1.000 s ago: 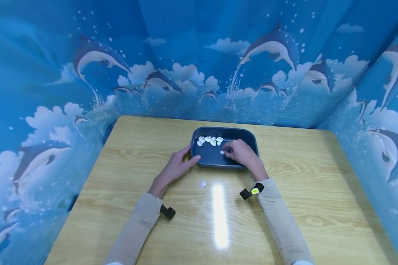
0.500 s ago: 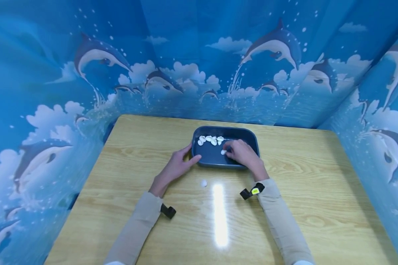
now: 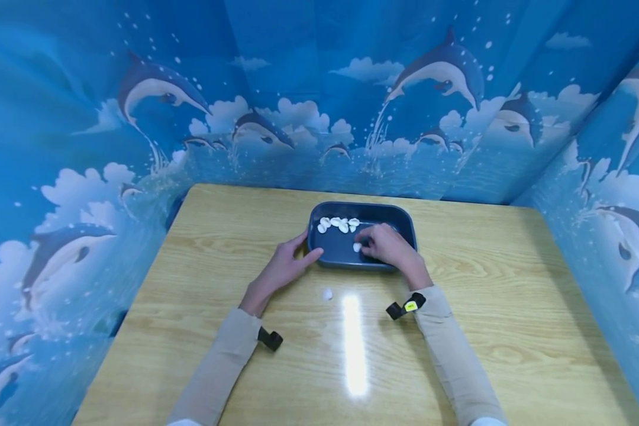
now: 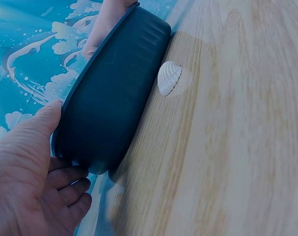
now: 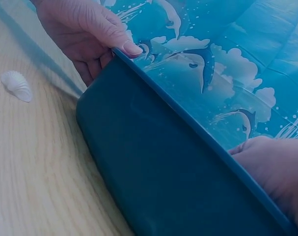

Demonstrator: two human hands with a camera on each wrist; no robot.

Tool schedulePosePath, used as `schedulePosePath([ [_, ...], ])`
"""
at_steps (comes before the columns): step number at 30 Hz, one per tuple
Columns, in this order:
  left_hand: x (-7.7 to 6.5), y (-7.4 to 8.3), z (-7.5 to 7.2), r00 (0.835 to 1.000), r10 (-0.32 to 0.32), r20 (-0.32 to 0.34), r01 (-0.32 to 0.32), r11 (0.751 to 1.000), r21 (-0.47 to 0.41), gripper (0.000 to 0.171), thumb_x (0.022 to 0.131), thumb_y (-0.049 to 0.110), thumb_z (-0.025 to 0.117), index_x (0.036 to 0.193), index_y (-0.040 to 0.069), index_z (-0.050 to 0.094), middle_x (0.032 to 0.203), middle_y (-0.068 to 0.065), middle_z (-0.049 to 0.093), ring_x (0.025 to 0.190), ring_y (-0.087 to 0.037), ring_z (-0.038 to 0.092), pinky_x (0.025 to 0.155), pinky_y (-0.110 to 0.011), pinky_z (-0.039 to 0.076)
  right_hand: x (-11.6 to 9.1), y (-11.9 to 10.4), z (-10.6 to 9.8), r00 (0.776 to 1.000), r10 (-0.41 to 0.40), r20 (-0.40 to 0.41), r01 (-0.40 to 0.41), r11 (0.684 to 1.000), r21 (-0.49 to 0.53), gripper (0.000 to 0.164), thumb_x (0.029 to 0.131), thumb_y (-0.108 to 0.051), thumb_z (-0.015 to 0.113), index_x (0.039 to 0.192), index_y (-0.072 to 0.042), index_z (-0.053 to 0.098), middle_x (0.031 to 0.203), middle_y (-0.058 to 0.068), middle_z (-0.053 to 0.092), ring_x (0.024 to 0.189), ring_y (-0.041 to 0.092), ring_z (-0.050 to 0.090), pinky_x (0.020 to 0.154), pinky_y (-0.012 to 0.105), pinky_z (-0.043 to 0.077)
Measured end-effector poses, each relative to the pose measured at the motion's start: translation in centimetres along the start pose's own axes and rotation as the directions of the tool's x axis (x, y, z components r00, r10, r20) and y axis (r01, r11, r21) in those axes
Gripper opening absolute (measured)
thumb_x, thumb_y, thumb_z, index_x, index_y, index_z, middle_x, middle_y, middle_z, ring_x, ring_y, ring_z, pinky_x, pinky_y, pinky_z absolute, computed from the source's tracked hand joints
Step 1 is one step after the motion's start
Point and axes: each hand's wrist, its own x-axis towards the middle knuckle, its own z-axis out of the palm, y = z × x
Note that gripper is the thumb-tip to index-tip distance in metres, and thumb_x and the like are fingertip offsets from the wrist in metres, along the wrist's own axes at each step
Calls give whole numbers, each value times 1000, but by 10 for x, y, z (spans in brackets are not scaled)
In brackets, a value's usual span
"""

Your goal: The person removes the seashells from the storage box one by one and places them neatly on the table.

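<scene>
White tray (image 3: 334, 245) shells (image 3: 343, 227), head view only

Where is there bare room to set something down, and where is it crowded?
Free: tabletop right of the right sleeve and left of the left sleeve; inside the tray, a patch between the shells and near rim. Crowded: the tray's far left, and its right, under the right hand.

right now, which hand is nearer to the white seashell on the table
Left: the left hand holds the dark blue tray at its near left corner, beyond and left of the seashell; the right hand is inside the tray, farther away and rightward.
</scene>
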Motion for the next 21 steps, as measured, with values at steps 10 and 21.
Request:
schedulePosePath([
  [10,1,-1,0,1000,25,-7,-25,1000,-19,76,102,46,66,164,18,31,168,-5,32,157,-25,26,128,-47,25,2,-1,0,1000,-14,-23,14,999,-30,13,97,-18,76,102,-7,79,60,-3,54,51,10,45,49,26,35],
  [21,1,-2,-1,1000,23,0,-23,1000,-19,76,103,46,65,164,17,31,169,-5,30,158,-26,25,128,-47,24,-2,-1,-7,999,34,29,-34,999,4,9,97,-13,76,101,-7,82,75,-1,70,56,10,51,54,27,43],
])
